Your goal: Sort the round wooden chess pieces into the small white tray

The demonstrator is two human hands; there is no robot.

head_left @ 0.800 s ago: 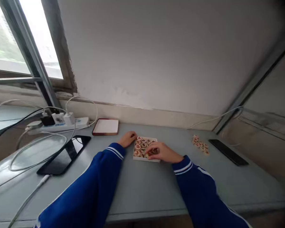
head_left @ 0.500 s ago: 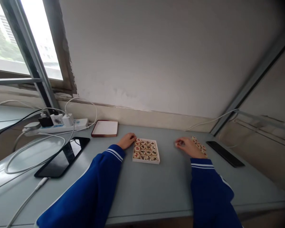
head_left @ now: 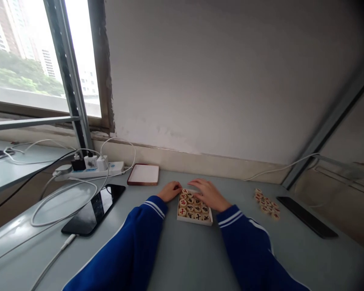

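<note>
Boxed chess pieces (head_left: 197,209) partly beneath the palm-down right hand (head_left: 211,195), fingers (head_left: 198,183) leftward

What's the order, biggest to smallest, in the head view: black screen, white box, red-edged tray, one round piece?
From largest to smallest, as they look:
1. black screen
2. white box
3. red-edged tray
4. one round piece

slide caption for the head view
Right hand over a white box of Chinese chess pieces, left hand at its far-left corner, loose pieces rightward.
</note>
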